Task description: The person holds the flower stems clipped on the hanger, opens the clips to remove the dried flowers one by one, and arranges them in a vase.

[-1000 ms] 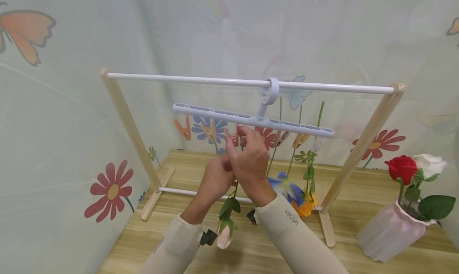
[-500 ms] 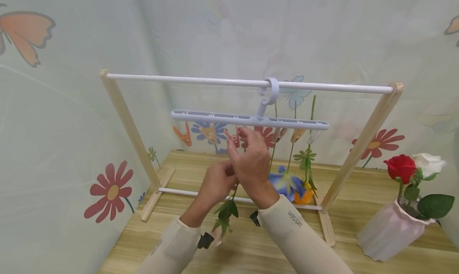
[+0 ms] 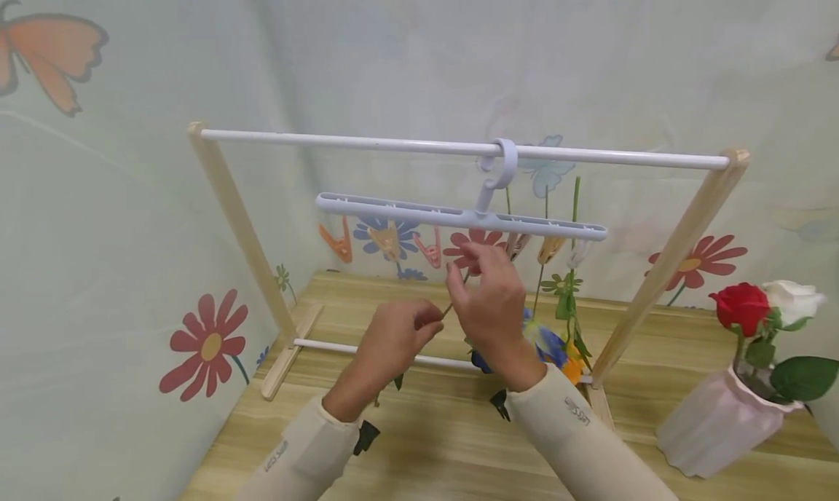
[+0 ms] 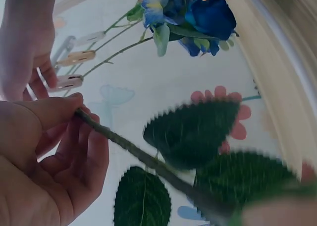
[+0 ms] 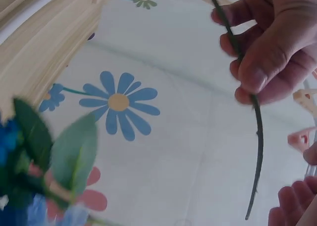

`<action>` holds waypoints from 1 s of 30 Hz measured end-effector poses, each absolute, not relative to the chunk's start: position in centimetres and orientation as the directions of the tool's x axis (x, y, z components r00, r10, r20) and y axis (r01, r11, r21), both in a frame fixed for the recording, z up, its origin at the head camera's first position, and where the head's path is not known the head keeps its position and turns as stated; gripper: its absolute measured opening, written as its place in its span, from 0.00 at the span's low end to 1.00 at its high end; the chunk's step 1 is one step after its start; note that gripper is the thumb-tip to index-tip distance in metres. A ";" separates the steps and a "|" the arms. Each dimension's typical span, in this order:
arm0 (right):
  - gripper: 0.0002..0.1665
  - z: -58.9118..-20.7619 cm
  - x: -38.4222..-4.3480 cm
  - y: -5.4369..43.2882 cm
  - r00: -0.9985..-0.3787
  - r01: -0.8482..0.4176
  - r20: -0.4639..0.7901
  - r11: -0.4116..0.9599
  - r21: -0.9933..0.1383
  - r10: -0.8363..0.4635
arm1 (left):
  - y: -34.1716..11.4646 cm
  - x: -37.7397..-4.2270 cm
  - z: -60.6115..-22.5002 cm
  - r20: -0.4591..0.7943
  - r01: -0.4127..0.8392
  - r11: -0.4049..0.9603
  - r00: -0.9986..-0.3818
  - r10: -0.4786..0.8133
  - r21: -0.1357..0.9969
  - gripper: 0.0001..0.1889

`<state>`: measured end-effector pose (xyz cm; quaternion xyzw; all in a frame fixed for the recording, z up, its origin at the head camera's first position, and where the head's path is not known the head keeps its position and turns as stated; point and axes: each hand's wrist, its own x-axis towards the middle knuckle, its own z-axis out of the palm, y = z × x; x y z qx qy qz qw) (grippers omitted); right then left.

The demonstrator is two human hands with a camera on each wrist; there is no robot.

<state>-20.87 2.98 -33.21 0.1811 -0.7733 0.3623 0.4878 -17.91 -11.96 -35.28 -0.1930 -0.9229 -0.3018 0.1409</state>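
My left hand (image 3: 396, 333) pinches the thorny stem (image 4: 119, 139) of a rose between thumb and fingers. Toothed green leaves (image 4: 198, 132) and a blurred pale pink bloom (image 4: 280, 211) show along it in the left wrist view; the forearm mostly hides them in the head view. The stem's bare end slants up towards my right hand (image 3: 491, 297), whose fingers are loosely bent and hold nothing. In the right wrist view that end stands apart from the right fingers. Just left of this hand, a pink clip (image 3: 429, 250) dangles from the pale blue hanger (image 3: 419, 213).
An orange clip (image 3: 339, 242) and a beige clip (image 3: 387, 240) hang further left. Right of centre, several clips grip upside-down flowers, including a blue one (image 4: 210, 15). The hanger hooks over a white rail (image 3: 367, 143) on a wooden stand. A ribbed vase (image 3: 708, 428) with roses stands right.
My right hand has moved right and away from the pink clip. The two hands have drawn apart, and the rose stem now slants between them, its bloom hidden in the head view.
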 end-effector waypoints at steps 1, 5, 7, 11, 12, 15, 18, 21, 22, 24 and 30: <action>0.13 -33.3 -20.8 3.4 -0.443 -0.642 0.896 0.686 -0.343 0.034 | -11.9 -17.9 -35.3 0.392 0.458 0.753 -0.875 0.285 0.473 0.03; 0.11 -33.9 -20.8 5.0 -0.373 -0.684 0.907 0.719 -0.126 -0.195 | -11.7 -17.9 -35.2 0.456 0.515 0.784 -0.823 0.339 0.346 0.02; 0.12 -34.3 -20.8 5.6 -0.349 -0.704 0.884 0.710 -0.028 -0.311 | -11.5 -17.9 -35.2 0.482 0.529 0.797 -0.801 0.356 0.290 0.02; 0.15 -34.8 -20.6 6.5 -0.357 -0.723 0.810 0.687 0.076 -0.466 | -11.3 -17.6 -35.0 0.499 0.524 0.823 -0.785 0.366 0.221 0.03; 0.16 -34.9 -20.6 6.7 -0.363 -0.725 0.793 0.683 0.089 -0.489 | -11.3 -17.6 -35.0 0.500 0.520 0.828 -0.784 0.367 0.207 0.03; 0.17 -35.1 -20.4 7.0 -0.366 -0.734 0.756 0.668 0.124 -0.542 | -11.3 -17.3 -34.8 0.495 0.510 0.840 -0.787 0.367 0.188 0.02; 0.15 -35.0 -20.3 7.1 -0.349 -0.749 0.735 0.644 0.155 -0.582 | -11.4 -17.0 -34.5 0.500 0.497 0.849 -0.789 0.357 0.178 0.02; 0.11 -34.9 -20.2 7.0 -0.326 -0.755 0.725 0.629 0.186 -0.606 | -11.7 -16.6 -34.3 0.510 0.482 0.858 -0.790 0.339 0.177 0.02; 0.10 -34.9 -20.1 6.9 -0.319 -0.756 0.725 0.626 0.194 -0.610 | -11.8 -16.5 -34.2 0.517 0.480 0.859 -0.788 0.335 0.176 0.02; 0.09 -34.8 -19.9 6.8 -0.303 -0.754 0.730 0.623 0.209 -0.612 | -12.0 -16.3 -34.1 0.524 0.478 0.862 -0.785 0.331 0.171 0.02; 0.07 -34.3 -19.2 6.4 -0.286 -0.737 0.752 0.639 0.223 -0.593 | -12.3 -15.7 -33.6 0.560 0.479 0.867 -0.760 0.330 0.139 0.02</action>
